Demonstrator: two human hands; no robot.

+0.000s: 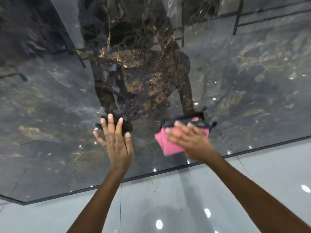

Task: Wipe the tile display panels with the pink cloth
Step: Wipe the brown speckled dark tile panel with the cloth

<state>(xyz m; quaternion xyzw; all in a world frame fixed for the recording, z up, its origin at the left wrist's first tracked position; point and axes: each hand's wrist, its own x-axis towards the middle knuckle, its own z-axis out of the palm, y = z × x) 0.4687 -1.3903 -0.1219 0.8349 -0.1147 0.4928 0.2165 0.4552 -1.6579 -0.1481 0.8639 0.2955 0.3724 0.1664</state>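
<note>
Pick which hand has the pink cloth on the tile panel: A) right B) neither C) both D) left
A: the right hand presses the pink cloth flat against the dark tile panel, while the left hand rests bare on the panel with fingers spread.

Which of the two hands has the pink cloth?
The right hand presses the pink cloth flat on the dark tile panel; the left hand is bare.

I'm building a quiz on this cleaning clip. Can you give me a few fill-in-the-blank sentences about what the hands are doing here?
1. The pink cloth lies under the ____ hand.
2. The left hand rests with spread fingers on the dark glossy ____.
3. The cloth's colour is ____.
4. Below the tile panel lies a pale grey ____.

Missing words: right; tile panel; pink; floor
</note>
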